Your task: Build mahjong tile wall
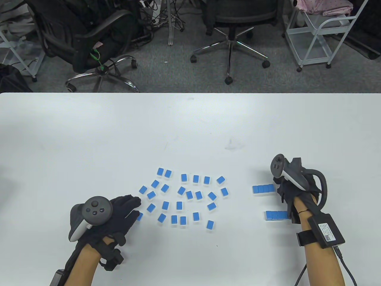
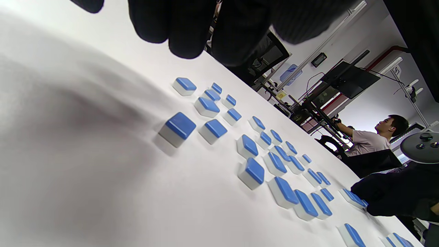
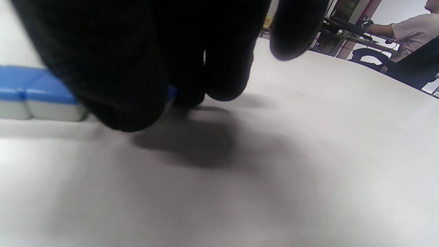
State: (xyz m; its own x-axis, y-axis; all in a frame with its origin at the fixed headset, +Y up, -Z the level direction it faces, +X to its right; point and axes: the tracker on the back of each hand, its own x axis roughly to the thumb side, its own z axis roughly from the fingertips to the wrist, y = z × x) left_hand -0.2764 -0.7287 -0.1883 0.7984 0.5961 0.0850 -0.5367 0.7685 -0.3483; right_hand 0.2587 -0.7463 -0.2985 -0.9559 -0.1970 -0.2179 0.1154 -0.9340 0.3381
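Smooth white table [image 1: 89, 134] carries roughly thirty scattered glossy blue-backed rectangular tiles [image 1: 181, 190] and two short rows [image 1: 263, 189]. Left hand [image 1: 119, 214] lies spread; right hand [image 1: 293, 193] touches both rows, its grip hidden.

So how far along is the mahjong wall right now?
Early. Done: two short rows of blue-backed mahjong tiles, the far row and the near row, on the white table. In hand: the right hand is at their right ends; the left hand reaches toward the loose tiles. Left: roughly two dozen scattered tiles.
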